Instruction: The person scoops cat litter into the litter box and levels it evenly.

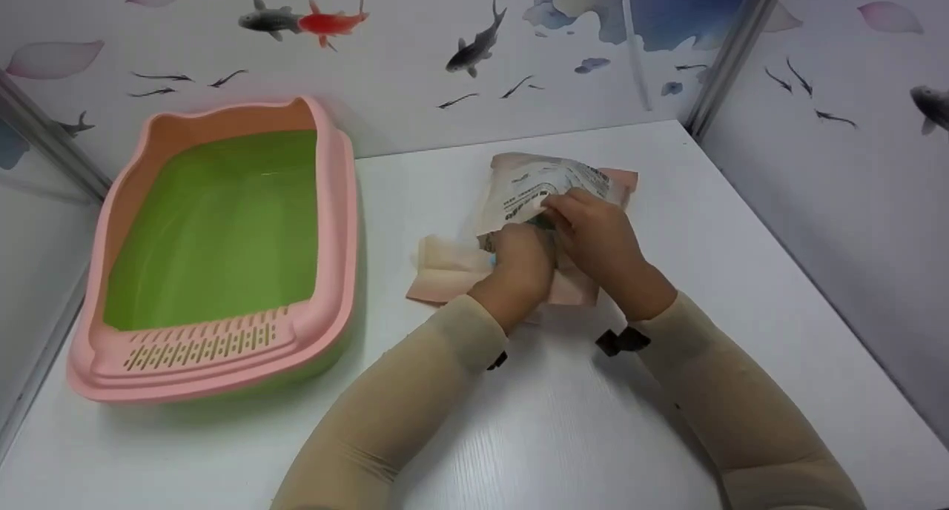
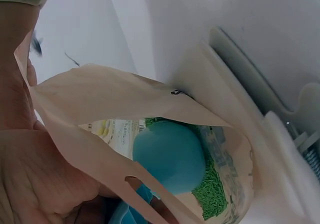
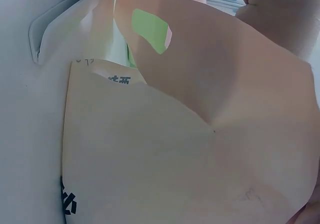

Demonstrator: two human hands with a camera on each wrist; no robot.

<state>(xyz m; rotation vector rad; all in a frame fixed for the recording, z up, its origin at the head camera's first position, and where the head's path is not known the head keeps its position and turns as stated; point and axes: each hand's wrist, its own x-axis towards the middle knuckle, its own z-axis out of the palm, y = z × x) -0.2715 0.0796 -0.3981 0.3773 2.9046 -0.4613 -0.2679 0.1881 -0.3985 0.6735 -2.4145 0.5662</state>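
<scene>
An opened paper-like bag point(image 1: 511, 187) with dark print lies on the white table, its mouth toward me. Inside it, the left wrist view shows green pellets point(image 2: 212, 196) and a blue scoop point(image 2: 170, 156) with a rounded bowl. My left hand point(image 1: 525, 254) is at the mouth of the bag, its fingers curled round the scoop's blue handle, partly hidden by the bag's edge. With my right hand point(image 1: 597, 232) I pinch the upper rim of the bag and hold it up. In the right wrist view the bag's side point(image 3: 150, 154) covers most of the picture.
A pink-rimmed litter box point(image 1: 337, 221) with a green basin stands to the left, a slotted panel point(image 1: 200, 347) at its near end. Walls printed with fish point(image 1: 474, 47) bound the table point(image 1: 549, 421) at the back and sides.
</scene>
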